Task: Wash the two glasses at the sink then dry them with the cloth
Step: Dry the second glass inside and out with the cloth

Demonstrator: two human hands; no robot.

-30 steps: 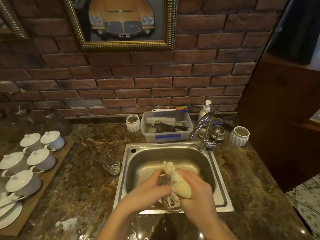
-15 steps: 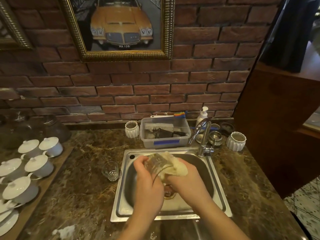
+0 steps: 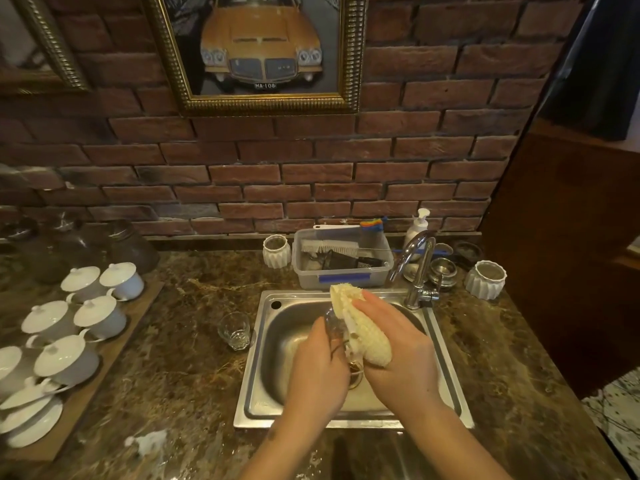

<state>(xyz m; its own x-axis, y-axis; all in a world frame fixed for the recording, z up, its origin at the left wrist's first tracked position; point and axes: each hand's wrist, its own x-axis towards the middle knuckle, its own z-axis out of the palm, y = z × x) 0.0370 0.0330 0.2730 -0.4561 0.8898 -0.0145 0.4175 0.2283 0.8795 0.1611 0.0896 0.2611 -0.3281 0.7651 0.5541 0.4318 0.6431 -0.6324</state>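
Over the steel sink (image 3: 263,344), my left hand (image 3: 320,368) grips a clear glass (image 3: 334,323), mostly hidden between hand and cloth. My right hand (image 3: 401,348) presses a pale yellow cloth (image 3: 360,327) against that glass, the cloth's end sticking up toward the tap. A second clear glass (image 3: 235,330) stands upright on the marble counter just left of the sink, untouched.
The chrome tap (image 3: 417,268) rises at the sink's back right corner. Behind the sink sit a plastic tub with brushes (image 3: 341,263), a soap pump bottle (image 3: 417,226) and white ribbed pots (image 3: 485,280). White lidded cups (image 3: 83,317) crowd a wooden board at left.
Both hands have risen from low in the sink toward its back. The glass turned in my left hand while the cloth shifted over its right side.
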